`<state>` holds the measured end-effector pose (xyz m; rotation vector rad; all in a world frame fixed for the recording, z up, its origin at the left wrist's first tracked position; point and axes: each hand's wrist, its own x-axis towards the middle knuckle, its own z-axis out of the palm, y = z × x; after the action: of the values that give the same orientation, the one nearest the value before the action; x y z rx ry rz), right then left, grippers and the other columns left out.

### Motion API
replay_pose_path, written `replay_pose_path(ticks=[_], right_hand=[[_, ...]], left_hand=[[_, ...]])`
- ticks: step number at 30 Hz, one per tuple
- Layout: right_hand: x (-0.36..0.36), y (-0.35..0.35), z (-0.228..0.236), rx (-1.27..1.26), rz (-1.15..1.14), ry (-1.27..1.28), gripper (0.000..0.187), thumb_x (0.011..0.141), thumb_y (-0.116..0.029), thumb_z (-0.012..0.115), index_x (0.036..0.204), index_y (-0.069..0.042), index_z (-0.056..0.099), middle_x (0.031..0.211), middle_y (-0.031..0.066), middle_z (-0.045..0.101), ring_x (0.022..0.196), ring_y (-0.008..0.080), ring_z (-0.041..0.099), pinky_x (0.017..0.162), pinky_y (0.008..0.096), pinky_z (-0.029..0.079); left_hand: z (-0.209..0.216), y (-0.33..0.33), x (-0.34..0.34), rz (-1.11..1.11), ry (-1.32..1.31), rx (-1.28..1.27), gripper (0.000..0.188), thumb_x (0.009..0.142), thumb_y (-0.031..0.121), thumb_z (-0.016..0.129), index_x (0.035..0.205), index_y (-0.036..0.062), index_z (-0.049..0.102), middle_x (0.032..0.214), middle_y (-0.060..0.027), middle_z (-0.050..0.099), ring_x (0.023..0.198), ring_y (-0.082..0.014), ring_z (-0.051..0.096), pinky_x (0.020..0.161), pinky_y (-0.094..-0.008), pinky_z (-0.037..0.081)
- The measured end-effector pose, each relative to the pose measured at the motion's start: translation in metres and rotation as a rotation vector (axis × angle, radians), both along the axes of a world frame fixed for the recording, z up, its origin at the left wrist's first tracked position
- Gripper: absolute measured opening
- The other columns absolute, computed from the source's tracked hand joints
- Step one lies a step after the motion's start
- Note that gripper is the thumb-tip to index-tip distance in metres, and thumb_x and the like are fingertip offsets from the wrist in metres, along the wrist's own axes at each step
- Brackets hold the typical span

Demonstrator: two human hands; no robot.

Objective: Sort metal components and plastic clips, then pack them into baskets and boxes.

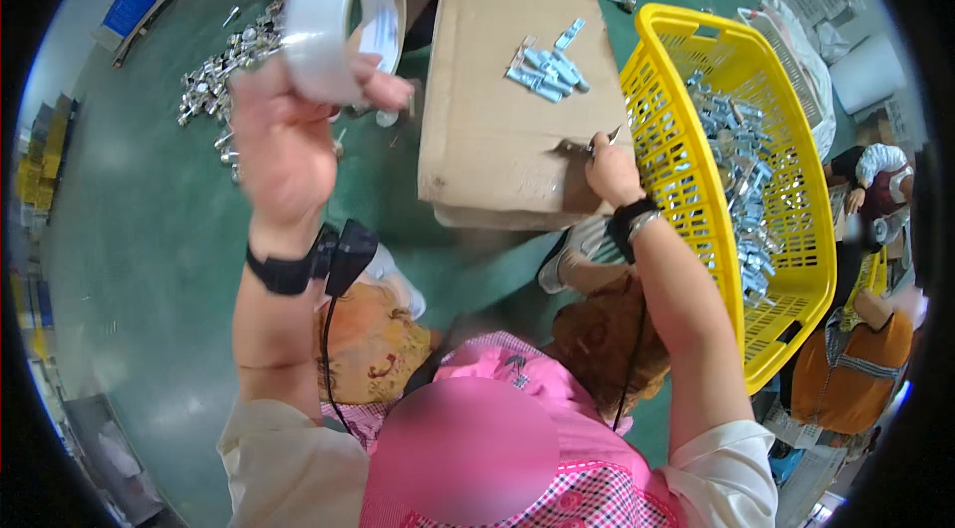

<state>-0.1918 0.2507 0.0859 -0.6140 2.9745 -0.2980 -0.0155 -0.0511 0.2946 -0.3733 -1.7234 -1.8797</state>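
Two bare hands, both busy. Left grip pinches the lower edge of a wide, glossy, translucent-white tape roll between thumb and fingers; roll stands just beyond that grip, left of the brown cardboard box. Right grip is closed around a small, dark, pointed metal tool at the box's near right part; blur hides its shape, could be scissors or a blade.

Step in hand, my judgement: handling tape and tool at the box. Next move would call for a firm hold on the roll and the tool's point kept away from the other hand.

Tape roll looks thick, its round core open and facing right, pale inner lining showing; motion-smeared, so free end can't be made out.

Beyond and left of right grip: small loose pile of pale-blue, silvery metal pieces on the box. Right of right grip: yellow slotted plastic basket with many similar pieces inside. Beyond and left of left grip: scattered shiny metal fittings on the green floor.
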Motion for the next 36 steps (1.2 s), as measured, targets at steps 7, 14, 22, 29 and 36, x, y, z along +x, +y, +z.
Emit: replay_pose_path(ticks=[7, 14, 22, 29, 36], right_hand=[[-0.008, 0.003, -0.007, 0.068, -0.006, 0.023, 0.027, 0.078, -0.011, 0.053, 0.101, 0.002, 0.048, 0.083, 0.0283, 0.063, 0.081, 0.0423, 0.062, 0.073, 0.0487, 0.050], [0.007, -0.004, -0.003, 0.056, 0.003, 0.074, 0.023, 0.079, -0.010, 0.049, 0.099, 0.000, 0.050, 0.083, 0.0272, 0.063, 0.082, 0.0406, 0.063, 0.073, 0.0479, 0.050], [0.003, 0.001, -0.006, 0.074, -0.009, 0.071, 0.028, 0.078, -0.013, 0.053, 0.103, 0.000, 0.049, 0.084, 0.0268, 0.063, 0.082, 0.0405, 0.063, 0.073, 0.0482, 0.050], [0.001, 0.003, -0.008, 0.083, 0.027, 0.127, 0.028, 0.078, -0.014, 0.054, 0.102, 0.000, 0.049, 0.081, 0.0255, 0.063, 0.078, 0.0408, 0.063, 0.071, 0.0480, 0.050], [0.006, -0.002, -0.002, 0.064, 0.011, 0.135, 0.028, 0.077, -0.013, 0.055, 0.100, 0.001, 0.049, 0.079, 0.0255, 0.063, 0.078, 0.0402, 0.063, 0.071, 0.0472, 0.050]], left_hand=[[-0.058, 0.065, 0.114, 0.143, -0.441, 0.264, 0.030, 0.094, 0.024, 0.049, 0.089, -0.0036, 0.058, 0.073, -0.0131, 0.065, 0.063, -0.0167, 0.062, 0.058, -0.0255, 0.048], [-0.182, 0.086, 0.143, 0.194, -0.918, 0.353, 0.041, 0.094, 0.034, 0.051, 0.076, -0.0017, 0.055, 0.065, -0.0070, 0.057, 0.048, -0.0171, 0.058, 0.047, -0.0282, 0.048], [-0.192, 0.086, 0.146, 0.203, -0.951, 0.286, 0.041, 0.095, 0.033, 0.050, 0.073, -0.0004, 0.054, 0.059, -0.0073, 0.055, 0.046, -0.0160, 0.056, 0.045, -0.0277, 0.046], [-0.200, 0.084, 0.141, 0.199, -0.988, 0.313, 0.042, 0.094, 0.035, 0.050, 0.073, -0.0014, 0.055, 0.055, -0.0096, 0.057, 0.045, -0.0175, 0.056, 0.045, -0.0277, 0.045], [-0.214, 0.080, 0.120, 0.165, -1.064, 0.335, 0.047, 0.093, 0.039, 0.050, 0.074, -0.0038, 0.054, 0.054, -0.0107, 0.058, 0.045, -0.0194, 0.059, 0.042, -0.0303, 0.047]])
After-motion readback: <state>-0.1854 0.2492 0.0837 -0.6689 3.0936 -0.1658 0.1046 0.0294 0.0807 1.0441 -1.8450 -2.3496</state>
